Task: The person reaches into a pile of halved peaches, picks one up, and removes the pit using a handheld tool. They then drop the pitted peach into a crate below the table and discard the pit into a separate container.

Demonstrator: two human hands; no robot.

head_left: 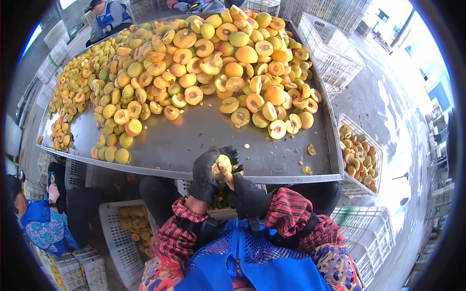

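My left hand [206, 170], in a black glove, is closed around a pale yellow peach piece [222, 164] just over the table's near edge. My right hand [246, 195], also black-gloved, meets it from the right with its fingers curled. A narrow tan piece [228, 180] sticks out at the right fingertips and presses against the peach's cut face; I cannot tell what it is. Ahead of both hands lies a big heap of yellow peaches [233, 70], many halved with the cut face showing, on a metal table [179, 138].
A crate of peach halves [376, 186] stands right of the table. Another peach-filled crate [109, 218] is below at the left. White crates [371, 235] stand low on the right. People sit at the left [41, 218] and the far side [111, 17]. Small scraps dot the tabletop.
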